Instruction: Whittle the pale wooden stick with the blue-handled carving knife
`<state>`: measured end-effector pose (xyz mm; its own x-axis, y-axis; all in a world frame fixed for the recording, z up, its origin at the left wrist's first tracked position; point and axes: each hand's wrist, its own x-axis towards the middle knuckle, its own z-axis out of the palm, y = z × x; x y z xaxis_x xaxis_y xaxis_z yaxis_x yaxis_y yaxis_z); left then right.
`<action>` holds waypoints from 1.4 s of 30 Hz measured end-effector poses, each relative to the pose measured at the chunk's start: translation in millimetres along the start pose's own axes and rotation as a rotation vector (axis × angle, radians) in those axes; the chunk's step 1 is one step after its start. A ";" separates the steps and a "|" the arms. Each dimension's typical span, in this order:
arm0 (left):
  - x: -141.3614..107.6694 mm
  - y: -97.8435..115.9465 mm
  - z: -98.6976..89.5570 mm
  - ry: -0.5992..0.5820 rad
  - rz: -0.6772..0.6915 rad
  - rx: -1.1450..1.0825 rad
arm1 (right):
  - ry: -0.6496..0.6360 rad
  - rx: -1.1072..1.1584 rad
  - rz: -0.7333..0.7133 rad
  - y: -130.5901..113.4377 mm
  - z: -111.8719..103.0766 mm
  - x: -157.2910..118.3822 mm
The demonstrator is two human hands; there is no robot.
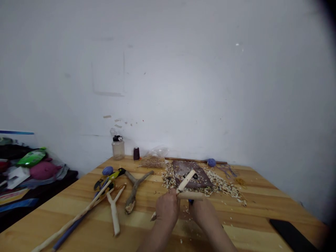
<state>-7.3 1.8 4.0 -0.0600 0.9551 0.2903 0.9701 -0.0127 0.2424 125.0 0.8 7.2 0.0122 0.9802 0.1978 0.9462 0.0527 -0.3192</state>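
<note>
Over the front middle of the table, my left hand (167, 208) is closed around a peeled forked stick (187, 181). Its two pale prongs point up-right and right, and a tip sticks out on the lower left of the hand. Close beside it, my right hand (201, 211) is closed, with a blue-and-black tool (190, 201) partly showing at its fingers under the lower prong. Most of that tool is hidden, so its kind is unclear. Behind both hands a brown sheet (193, 171) lies among wood shavings (225, 186), with small dark rings on it.
To the left lie another peeled forked stick (113, 215), a barked forked branch (134, 191), long sticks (70, 222) and yellow-black pruners (117, 174). A bottle (118, 149), thread spool (136, 153) and plastic bag (153, 159) stand near the wall. A black phone-like slab (291, 235) rests front right.
</note>
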 end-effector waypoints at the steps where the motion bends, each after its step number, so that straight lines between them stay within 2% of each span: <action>1: -0.6 1.1 1.2 -0.009 -0.013 -0.001 | -0.009 0.017 -0.010 1.1 1.1 0.3; 5: -3.6 7.0 6.1 -0.006 -0.042 -0.004 | -0.043 0.166 -0.076 5.9 9.2 5.4; 10: -7.4 10.7 9.2 0.076 -0.042 -0.068 | -0.135 0.628 -0.201 2.8 15.3 9.9; 15: -5.4 1.8 14.3 0.264 0.018 -0.163 | -0.354 1.007 -0.102 -4.0 1.9 -1.2; 17: -2.5 -3.1 16.3 0.351 0.015 -0.191 | -0.352 1.076 -0.045 -4.3 -5.2 -4.4; 19: 0.6 -7.5 17.0 0.417 0.000 -0.214 | -0.251 1.049 -0.063 -2.9 -10.6 -4.2; 21: 2.9 -10.4 16.5 0.445 0.009 -0.235 | -0.159 0.969 -0.159 -0.3 -12.9 -1.7; 23: 3.8 -11.6 15.4 0.461 0.025 -0.253 | -0.115 0.864 -0.249 2.9 -12.2 1.0; 27: 2.0 -11.0 13.3 0.469 0.060 -0.337 | -0.042 0.598 -0.298 8.2 -7.4 1.8; 31: -0.5 -8.8 11.3 0.387 0.088 -0.570 | 0.038 0.341 -0.319 8.6 -7.0 -1.4; 36: 1.0 -2.5 8.7 0.214 0.069 -0.976 | 0.099 0.095 -0.301 4.3 -15.2 -5.8; 40: 2.8 1.1 10.8 0.137 0.062 -1.124 | 0.121 0.000 -0.294 2.5 -20.8 -8.8; 42: 2.6 1.4 14.1 0.127 0.003 -1.153 | 0.138 -0.021 -0.298 2.9 -21.4 -9.6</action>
<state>-2.8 8.5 -8.0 -0.1447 0.9190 0.3667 0.1840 -0.3392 0.9226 134.5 -12.5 24.2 -0.2237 0.8872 0.4036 0.9212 0.3277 -0.2098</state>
